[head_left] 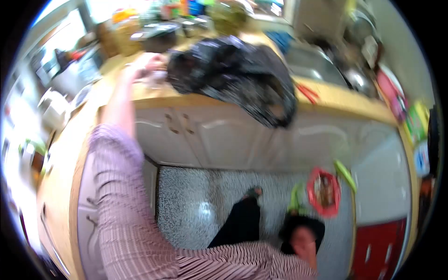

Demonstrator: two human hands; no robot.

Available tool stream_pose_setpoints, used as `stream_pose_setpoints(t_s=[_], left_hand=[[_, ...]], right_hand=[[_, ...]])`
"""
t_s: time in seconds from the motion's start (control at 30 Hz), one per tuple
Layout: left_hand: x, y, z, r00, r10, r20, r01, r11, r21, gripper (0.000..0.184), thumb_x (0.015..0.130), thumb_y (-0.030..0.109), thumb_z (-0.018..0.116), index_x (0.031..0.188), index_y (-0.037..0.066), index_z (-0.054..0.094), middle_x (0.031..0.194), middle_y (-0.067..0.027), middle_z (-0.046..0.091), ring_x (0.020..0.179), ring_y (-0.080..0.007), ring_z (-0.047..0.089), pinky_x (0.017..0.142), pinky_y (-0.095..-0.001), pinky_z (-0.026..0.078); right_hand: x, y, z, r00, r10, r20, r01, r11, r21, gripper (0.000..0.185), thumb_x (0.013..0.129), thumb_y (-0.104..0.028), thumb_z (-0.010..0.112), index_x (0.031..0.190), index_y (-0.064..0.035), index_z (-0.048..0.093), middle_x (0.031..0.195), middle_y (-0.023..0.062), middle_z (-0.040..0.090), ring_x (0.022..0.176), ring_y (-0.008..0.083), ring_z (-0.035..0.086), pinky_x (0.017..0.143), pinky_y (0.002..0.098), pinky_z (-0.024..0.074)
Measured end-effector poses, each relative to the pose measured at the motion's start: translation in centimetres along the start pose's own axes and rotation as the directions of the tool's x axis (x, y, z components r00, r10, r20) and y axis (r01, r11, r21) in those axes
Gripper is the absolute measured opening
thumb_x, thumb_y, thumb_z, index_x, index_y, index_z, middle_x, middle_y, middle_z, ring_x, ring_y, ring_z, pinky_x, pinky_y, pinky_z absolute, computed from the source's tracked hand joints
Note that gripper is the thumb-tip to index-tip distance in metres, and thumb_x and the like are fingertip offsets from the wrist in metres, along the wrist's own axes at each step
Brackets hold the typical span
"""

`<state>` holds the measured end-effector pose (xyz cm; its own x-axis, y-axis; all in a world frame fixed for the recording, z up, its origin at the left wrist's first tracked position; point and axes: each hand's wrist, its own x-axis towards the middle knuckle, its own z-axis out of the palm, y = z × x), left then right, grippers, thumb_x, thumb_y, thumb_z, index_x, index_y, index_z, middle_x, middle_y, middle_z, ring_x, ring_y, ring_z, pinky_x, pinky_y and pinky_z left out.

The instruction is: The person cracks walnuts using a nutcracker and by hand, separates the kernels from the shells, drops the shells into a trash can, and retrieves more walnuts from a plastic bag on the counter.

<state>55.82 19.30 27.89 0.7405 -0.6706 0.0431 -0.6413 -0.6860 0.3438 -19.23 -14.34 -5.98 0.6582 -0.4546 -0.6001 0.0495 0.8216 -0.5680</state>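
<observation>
My left hand [150, 64] reaches to the wooden counter [158, 99], its fingers blurred around something small and pale at the left end of a black plastic bag [233, 70]. The bag lies crumpled on the counter and hangs over its front edge. Low at the right, my right hand [304, 240] hangs beside my body, in front of a dark shape; motion blur smears its fingers. Red sticks or handles [307, 92] lie on the counter to the right of the bag.
A metal sink [312, 63] is set into the counter at the back right. Jars [227, 17] and a dark pot [159, 37] stand behind the bag. A red basin [323, 192] sits on the floor by the cabinets. A white kettle [55, 109] is at the left.
</observation>
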Motion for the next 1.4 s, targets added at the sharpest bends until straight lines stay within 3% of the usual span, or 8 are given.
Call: stream_pose_setpoints(t_s=[0.13, 0.33, 0.6, 0.73, 0.87, 1.0, 1.13, 1.4], left_hand=[[-2.9, -1.6, -1.2, 0.906, 0.296, -0.302, -0.175, 0.912, 0.370, 0.054, 0.082, 0.008, 0.061, 0.135, 0.009, 0.054, 0.134, -0.0135, 0.058, 0.127, -0.0306, 0.052, 0.110, -0.0400, 0.037], [-13.1, 3.4, 5.3, 0.760, 0.154, -0.631, -0.252, 0.965, -0.067, 0.040, 0.103, 0.013, 0.048, 0.142, 0.004, 0.046, 0.123, -0.0108, 0.059, 0.110, -0.0178, 0.058, 0.096, -0.0297, 0.045], [-27.2, 11.2, 25.7, 0.959, -0.181, -0.216, 0.036, 0.840, -0.542, 0.041, 0.098, 0.003, 0.052, 0.138, 0.007, 0.049, 0.116, -0.0050, 0.059, 0.094, -0.0124, 0.059, 0.078, -0.0251, 0.051], [-31.2, 17.6, 31.3, 0.971, -0.240, 0.019, 0.190, 0.712, -0.676, 0.044, 0.095, -0.002, 0.053, 0.138, 0.009, 0.050, 0.110, -0.0052, 0.059, 0.088, -0.0119, 0.061, 0.073, -0.0247, 0.051], [-33.6, 22.4, 34.1, 0.962, -0.226, 0.155, 0.270, 0.675, -0.687, 0.044, 0.094, -0.002, 0.053, 0.136, 0.008, 0.050, 0.111, -0.0064, 0.061, 0.089, -0.0130, 0.064, 0.074, -0.0253, 0.052], [-34.3, 24.5, 35.9, 0.972, -0.128, 0.198, 0.231, 0.694, -0.682, 0.043, 0.093, -0.002, 0.056, 0.134, 0.006, 0.051, 0.113, -0.0075, 0.061, 0.096, -0.0127, 0.063, 0.079, -0.0255, 0.052], [-34.3, 28.4, 37.6, 0.991, -0.003, 0.137, 0.082, 0.817, -0.570, 0.043, 0.089, 0.004, 0.061, 0.131, 0.007, 0.054, 0.126, -0.0130, 0.056, 0.115, -0.0224, 0.057, 0.092, -0.0326, 0.049], [-37.6, 34.2, 40.9, 0.849, 0.399, 0.346, -0.448, 0.891, 0.071, 0.054, 0.084, 0.036, 0.068, 0.135, 0.025, 0.056, 0.155, -0.0124, 0.031, 0.146, -0.0381, 0.021, 0.112, -0.0585, 0.023]], right_hand=[[-2.4, -1.9, 2.6, 0.999, -0.013, -0.048, 0.010, 0.998, -0.058, 0.015, 0.087, -0.013, 0.065, 0.100, -0.0063, 0.064, 0.082, 0.0039, 0.062, 0.068, 0.0141, 0.058, 0.055, 0.0280, 0.0450], [-0.5, -4.4, 1.0, 0.992, -0.051, -0.116, 0.052, 0.999, 0.004, 0.013, 0.090, -0.012, 0.063, 0.102, -0.0063, 0.063, 0.084, 0.0053, 0.063, 0.072, 0.0129, 0.059, 0.059, 0.0266, 0.0455], [11.7, -13.4, -6.0, 0.908, -0.388, -0.160, 0.345, 0.907, -0.240, 0.019, 0.089, -0.012, 0.065, 0.107, -0.0050, 0.061, 0.087, 0.0064, 0.064, 0.076, 0.0164, 0.062, 0.061, 0.0320, 0.0544], [13.9, -18.8, -5.4, 0.854, -0.195, -0.483, 0.069, 0.962, -0.265, 0.035, 0.088, -0.013, 0.065, 0.120, -0.0026, 0.055, 0.105, 0.0092, 0.063, 0.091, 0.0207, 0.062, 0.069, 0.0358, 0.0599], [12.1, -18.4, -6.1, 0.871, -0.232, -0.432, 0.006, 0.886, -0.464, 0.046, 0.089, -0.017, 0.066, 0.130, -0.0028, 0.050, 0.115, 0.0102, 0.060, 0.097, 0.0224, 0.061, 0.075, 0.0362, 0.0581], [9.2, -14.1, -8.0, 0.868, -0.435, -0.241, 0.081, 0.602, -0.795, 0.046, 0.089, -0.019, 0.064, 0.131, -0.0043, 0.054, 0.110, 0.0133, 0.063, 0.100, 0.0250, 0.062, 0.086, 0.0371, 0.0515], [2.6, -9.1, -7.8, 0.743, -0.653, 0.147, 0.120, -0.086, -0.989, 0.048, 0.088, -0.027, 0.065, 0.127, 0.0006, 0.055, 0.117, 0.0201, 0.062, 0.110, 0.0379, 0.059, 0.095, 0.0445, 0.0466], [-5.6, -5.1, -6.0, 0.754, -0.623, 0.210, 0.056, -0.258, -0.965, 0.081, 0.080, -0.037, 0.074, 0.148, -0.0133, 0.037, 0.150, 0.0328, 0.025, 0.134, 0.0539, 0.029, 0.109, 0.0566, 0.0304]])
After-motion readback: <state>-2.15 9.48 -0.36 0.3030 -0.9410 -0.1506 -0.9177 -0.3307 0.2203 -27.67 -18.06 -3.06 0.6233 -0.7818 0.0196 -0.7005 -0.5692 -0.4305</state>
